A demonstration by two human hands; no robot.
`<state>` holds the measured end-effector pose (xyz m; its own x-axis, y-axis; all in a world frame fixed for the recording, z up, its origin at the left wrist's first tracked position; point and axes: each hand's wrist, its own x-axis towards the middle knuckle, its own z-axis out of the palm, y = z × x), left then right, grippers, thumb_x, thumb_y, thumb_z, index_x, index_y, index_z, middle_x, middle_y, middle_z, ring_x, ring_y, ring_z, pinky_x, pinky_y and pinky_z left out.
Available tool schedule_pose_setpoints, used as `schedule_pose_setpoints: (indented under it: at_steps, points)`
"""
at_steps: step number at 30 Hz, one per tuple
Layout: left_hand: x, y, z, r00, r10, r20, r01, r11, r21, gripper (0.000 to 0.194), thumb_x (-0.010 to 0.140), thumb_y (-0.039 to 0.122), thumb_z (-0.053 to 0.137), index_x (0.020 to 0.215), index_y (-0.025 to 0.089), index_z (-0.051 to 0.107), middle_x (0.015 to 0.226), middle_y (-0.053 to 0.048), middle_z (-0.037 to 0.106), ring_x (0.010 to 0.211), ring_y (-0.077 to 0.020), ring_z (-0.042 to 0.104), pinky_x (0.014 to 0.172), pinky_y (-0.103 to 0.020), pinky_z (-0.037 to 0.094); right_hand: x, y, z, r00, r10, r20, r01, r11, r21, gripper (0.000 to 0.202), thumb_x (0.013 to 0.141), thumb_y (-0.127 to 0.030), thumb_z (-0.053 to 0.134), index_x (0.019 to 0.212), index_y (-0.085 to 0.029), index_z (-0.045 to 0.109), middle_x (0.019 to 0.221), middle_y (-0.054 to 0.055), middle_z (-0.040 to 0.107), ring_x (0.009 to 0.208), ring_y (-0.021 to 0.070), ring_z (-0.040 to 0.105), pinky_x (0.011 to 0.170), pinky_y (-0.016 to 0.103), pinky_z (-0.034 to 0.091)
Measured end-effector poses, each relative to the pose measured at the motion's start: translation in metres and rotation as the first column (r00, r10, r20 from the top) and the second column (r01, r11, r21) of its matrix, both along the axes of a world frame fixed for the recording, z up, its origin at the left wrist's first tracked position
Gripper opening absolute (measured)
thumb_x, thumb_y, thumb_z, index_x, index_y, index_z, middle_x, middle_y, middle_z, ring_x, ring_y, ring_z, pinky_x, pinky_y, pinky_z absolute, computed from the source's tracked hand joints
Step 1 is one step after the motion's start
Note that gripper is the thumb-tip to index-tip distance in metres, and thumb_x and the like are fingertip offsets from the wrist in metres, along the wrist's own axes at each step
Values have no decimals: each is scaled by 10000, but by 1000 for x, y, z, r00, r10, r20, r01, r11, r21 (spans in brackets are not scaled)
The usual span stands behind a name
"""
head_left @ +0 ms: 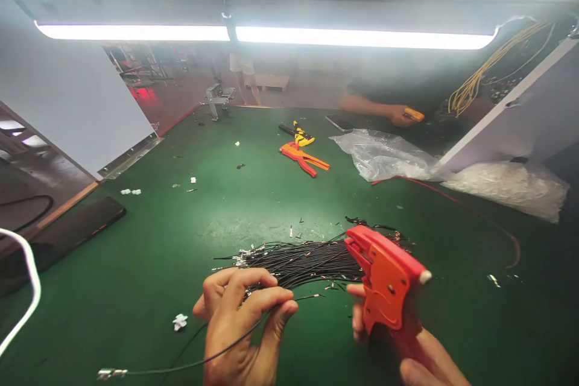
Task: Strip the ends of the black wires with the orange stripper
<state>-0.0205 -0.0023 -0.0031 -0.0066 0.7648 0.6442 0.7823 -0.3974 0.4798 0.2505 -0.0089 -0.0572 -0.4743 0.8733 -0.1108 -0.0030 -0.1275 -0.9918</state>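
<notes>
Between the thumb and forefinger of my left hand [246, 319] is a thin black wire [230, 347]. One end carries a metal crimp terminal [112, 373] at the lower left; the other points right and shows a small coppery tip. My right hand [427, 362] grips a red and orange wire stripper [386, 283] by its handles, jaws toward the upper left, apart from the wire's tip. Behind both hands lies a bundle of black wires [312, 259], with metal terminals at its left end and bare copper tips at several places.
Farther back lie a second red and orange stripper [304, 157] and yellow-black pliers [298, 134]. Clear plastic bags [384, 154] are at the right. White connectors [180, 321] and wire scraps dot the green table [158, 241]. Across it, another person's hand [400, 114] holds something yellow.
</notes>
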Motion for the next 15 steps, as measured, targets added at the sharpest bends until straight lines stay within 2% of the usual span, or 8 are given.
schedule_pose_setpoints:
  at_steps: [2, 4, 6, 8, 11, 15]
  points:
    - [0, 0, 1, 1000, -6, -10, 6, 1000, 5, 147, 866, 187, 722, 911, 326, 699, 915, 14, 691, 927, -261, 481, 786, -373, 278, 4, 6, 10, 965, -126, 228, 67, 966, 252, 618, 890, -480, 627, 1458, -314, 447, 1270, 92, 590, 1248, 359, 534, 1026, 464, 418]
    - [0, -1, 1, 1000, 0, -17, 0, 1000, 18, 143, 868, 190, 722, 913, 324, 698, 908, 8, 696, 923, -265, 481, 786, -381, 267, 1, 10, 19, 831, -337, 443, 52, 839, 541, 540, 881, -333, 640, 1398, -348, 484, 1232, 59, 620, 1138, 316, 587, 945, 442, 438]
    - [-3, -1, 0, 999, 0, -39, 1, 999, 36, 127, 882, 199, 709, 927, 316, 691, 901, -1, 702, 914, -268, 483, 786, -390, 256, -6, 12, 24, 722, -468, 510, -27, 717, 696, 458, 857, -249, 618, 1303, -307, 532, 1096, 42, 657, 982, 270, 600, 881, 431, 430]
    - [-6, -1, 0, 998, 5, -57, -1, 997, 71, 85, 908, 223, 686, 925, 306, 681, 881, -13, 705, 897, -269, 484, 785, -398, 247, -11, 12, 24, 694, -481, 536, -111, 664, 740, 450, 814, -214, 625, 1254, -260, 541, 1032, 43, 662, 937, 262, 579, 874, 436, 405]
    - [-10, 0, 1, 998, 14, -62, -7, 994, 106, 49, 933, 255, 662, 916, 300, 671, 831, -17, 698, 877, -269, 479, 790, -404, 245, -13, 13, 20, 698, -432, 570, -212, 636, 742, 523, 753, -177, 657, 1256, -226, 521, 1044, 50, 663, 946, 263, 564, 886, 436, 370]
    - [-12, 2, 2, 997, -14, -79, 22, 995, 98, 42, 928, 265, 671, 918, 304, 682, 811, -6, 692, 871, -258, 478, 784, -396, 271, -13, 14, 15, 714, -378, 589, -299, 597, 745, 539, 750, -190, 684, 1256, -197, 498, 997, 56, 668, 901, 255, 575, 846, 423, 369]
